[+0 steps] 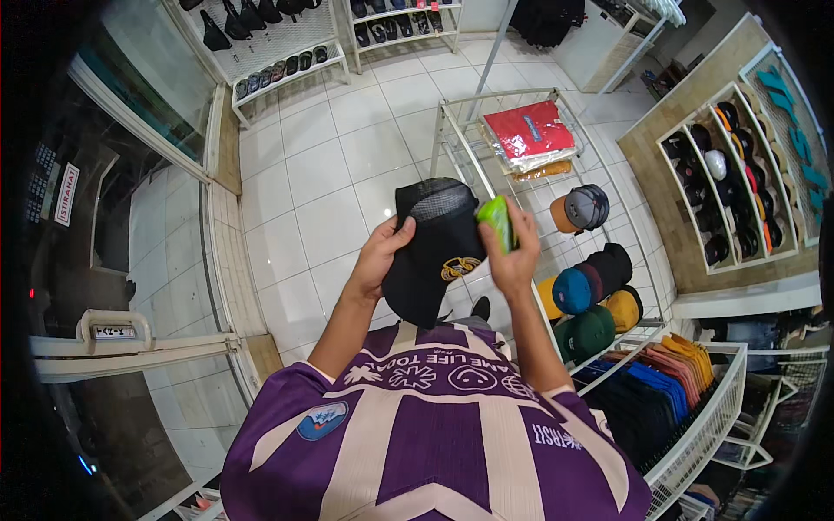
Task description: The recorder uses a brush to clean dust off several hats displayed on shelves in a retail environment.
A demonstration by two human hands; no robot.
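A black trucker cap with a mesh panel and a yellow emblem is held up in front of my chest. My left hand grips its left side, thumb on top near the mesh. In my right hand is a bright green brush-like object, close against the cap's right side. Its exact kind is hard to tell, because my fingers cover part of it. The cap's brim points down toward my body.
A white wire rack to the right bears bagged red clothing, a grey-and-tan cap and several other caps. Hanging clothes are at lower right. A wall shelf holds caps. A glass door stands left.
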